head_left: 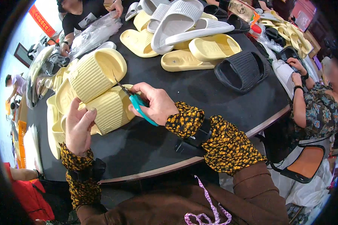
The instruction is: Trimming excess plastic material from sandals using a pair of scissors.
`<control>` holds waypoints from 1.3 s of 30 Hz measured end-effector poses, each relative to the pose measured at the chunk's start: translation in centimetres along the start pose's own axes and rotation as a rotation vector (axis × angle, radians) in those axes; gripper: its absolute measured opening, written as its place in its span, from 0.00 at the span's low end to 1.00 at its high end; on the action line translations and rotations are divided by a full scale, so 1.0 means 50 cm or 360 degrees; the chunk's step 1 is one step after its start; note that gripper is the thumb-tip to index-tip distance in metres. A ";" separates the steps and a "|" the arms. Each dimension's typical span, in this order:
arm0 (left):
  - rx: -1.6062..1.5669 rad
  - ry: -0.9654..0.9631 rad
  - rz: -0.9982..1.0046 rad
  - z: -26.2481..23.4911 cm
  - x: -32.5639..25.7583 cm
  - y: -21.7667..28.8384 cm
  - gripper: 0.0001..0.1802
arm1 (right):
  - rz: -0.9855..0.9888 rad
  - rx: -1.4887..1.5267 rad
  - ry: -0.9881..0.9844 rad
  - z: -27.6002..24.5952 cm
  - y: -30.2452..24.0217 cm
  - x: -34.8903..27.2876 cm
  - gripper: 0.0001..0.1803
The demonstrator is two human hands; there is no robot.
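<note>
My right hand [154,103] grips small scissors with teal handles [137,103], their thin blades pointing up and left over a pale yellow ribbed slide sandal [109,110]. My left hand [78,127] holds that sandal at its near left edge. A second yellow sandal [95,73] lies just beyond it on the black round table [199,90]. Both wrists wear black bands over yellow-flowered sleeves.
More yellow sandals are stacked at the left [58,112] and heaped with white ones [176,20] at the far side. A black sandal [242,71] lies at the right. One person sits at the right [315,108], another across the table [84,15] beside plastic bags [94,33].
</note>
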State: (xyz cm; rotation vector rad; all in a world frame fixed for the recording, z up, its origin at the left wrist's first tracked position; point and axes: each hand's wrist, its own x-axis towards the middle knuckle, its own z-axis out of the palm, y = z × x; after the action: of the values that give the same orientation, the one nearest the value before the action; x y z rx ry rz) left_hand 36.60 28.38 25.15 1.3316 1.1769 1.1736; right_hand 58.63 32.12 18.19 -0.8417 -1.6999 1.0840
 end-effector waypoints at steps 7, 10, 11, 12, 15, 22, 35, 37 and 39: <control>-0.0132 0.0174 0.0039 -0.004 0.007 0.010 0.27 | -0.0024 -0.0018 0.0133 -0.001 0.010 0.002 0.23; -0.0054 0.0149 0.0053 -0.031 0.011 0.013 0.27 | -0.0023 -0.0094 0.0153 0.000 0.011 0.003 0.26; -0.0069 0.0159 0.0083 -0.037 0.013 0.015 0.27 | -0.0048 -0.0173 0.0178 0.002 0.010 0.003 0.27; -0.0083 0.0169 0.0113 -0.041 0.014 0.017 0.27 | -0.0051 -0.0171 0.0172 0.002 0.008 0.004 0.27; -0.0104 0.0268 0.0120 -0.020 0.015 0.031 0.27 | -0.0025 -0.0270 0.0203 -0.003 0.004 0.004 0.29; -0.0231 0.0229 0.0186 -0.030 0.005 0.037 0.26 | -0.0149 -0.0632 0.0290 -0.007 0.013 0.007 0.27; -0.0314 0.0215 0.0208 -0.014 0.001 0.046 0.27 | -0.0608 -0.1286 0.0494 -0.024 0.016 0.014 0.24; -0.0301 0.0216 0.0210 -0.004 0.008 0.043 0.27 | -0.0586 -0.1294 0.0503 -0.033 0.023 0.015 0.24; -0.0290 0.0221 0.0217 0.004 0.015 0.044 0.27 | -0.0571 -0.1304 0.0510 -0.042 0.028 0.017 0.23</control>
State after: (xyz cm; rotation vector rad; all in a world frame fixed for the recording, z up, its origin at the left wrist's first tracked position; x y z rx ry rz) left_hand 37.01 28.96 27.35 1.2227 1.0607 1.4560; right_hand 60.39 34.01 17.55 -1.0707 -1.9128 -0.0317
